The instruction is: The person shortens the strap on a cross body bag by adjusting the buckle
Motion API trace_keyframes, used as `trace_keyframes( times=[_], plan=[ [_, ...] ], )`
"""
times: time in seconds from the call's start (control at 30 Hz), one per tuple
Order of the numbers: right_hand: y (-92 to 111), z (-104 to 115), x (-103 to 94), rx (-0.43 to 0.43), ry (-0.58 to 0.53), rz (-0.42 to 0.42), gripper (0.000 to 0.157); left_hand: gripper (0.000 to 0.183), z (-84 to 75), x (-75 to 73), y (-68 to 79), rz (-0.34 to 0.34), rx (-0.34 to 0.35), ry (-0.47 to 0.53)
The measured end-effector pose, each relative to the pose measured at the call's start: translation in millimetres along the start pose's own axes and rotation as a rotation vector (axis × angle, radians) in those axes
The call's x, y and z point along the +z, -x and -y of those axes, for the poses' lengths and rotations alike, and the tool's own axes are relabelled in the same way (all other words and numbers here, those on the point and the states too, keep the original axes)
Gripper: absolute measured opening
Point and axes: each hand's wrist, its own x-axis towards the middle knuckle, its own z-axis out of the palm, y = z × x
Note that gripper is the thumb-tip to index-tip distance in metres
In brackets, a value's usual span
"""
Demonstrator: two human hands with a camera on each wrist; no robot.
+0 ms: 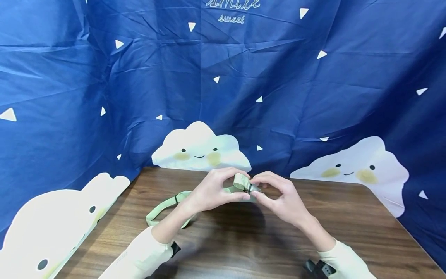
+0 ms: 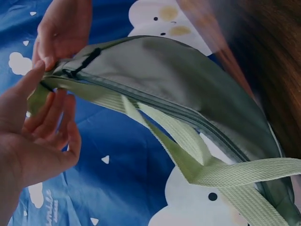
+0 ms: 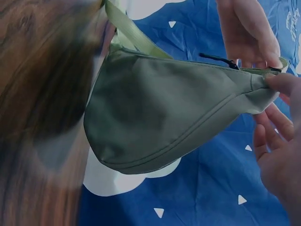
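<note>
A grey-green sling bag (image 3: 160, 103) hangs between both hands, its zipped edge and black zipper pull (image 2: 89, 59) showing in the left wrist view. My right hand (image 1: 278, 193) pinches the narrow end corner of the bag between thumb and fingers. Beside it, my left hand (image 1: 212, 190) pinches the light green strap (image 1: 241, 181) where it loops up by a small black slider at that same end. In the head view the hands and the strap loop hide most of the bag. Another stretch of webbing (image 2: 188, 141) crosses the bag's zipped side.
More of the strap trails in a loop over the brown wooden table (image 1: 278, 248), left of the hands, with a black slider (image 1: 176, 198) on it. A blue curtain (image 1: 223, 97) with white clouds and triangles stands behind and beside the table.
</note>
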Motion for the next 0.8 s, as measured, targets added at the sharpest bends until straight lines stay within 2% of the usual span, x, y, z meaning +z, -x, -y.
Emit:
trace_keyframes(
  times=[0.2, 0.37, 0.53, 0.6, 0.67, 0.8],
  plan=[
    [-3.7, 2.5, -3.1, -0.097, 0.058, -0.013, 0.038, 0.042, 6.9, -0.6, 0.3, 0.021, 0.004, 0.031],
    [-5.1, 3.2, -7.6, -0.151, 0.083, -0.048, 0.031, 0.03, 9.7, -6.3, -0.2, 0.064, 0.012, 0.018],
    [-7.0, 7.1, -13.6, -0.194, 0.1, -0.107, 0.025, 0.018, 11.2, -9.1, -0.3, 0.112, 0.097, -0.009],
    [-8.5, 9.0, -17.2, -0.206, 0.104, -0.149, 0.022, 0.013, 11.4, -9.2, -0.2, 0.105, 0.156, -0.072],
    [-10.7, 10.8, -21.9, -0.208, 0.113, -0.215, 0.018, 0.008, 11.6, -9.5, 0.1, 0.08, 0.22, -0.187],
    [-14.0, 15.0, -30.9, -0.151, 0.136, -0.346, 0.012, 0.01, 13.3, -10.4, 0.3, 0.02, 0.267, -0.387]
  ],
)
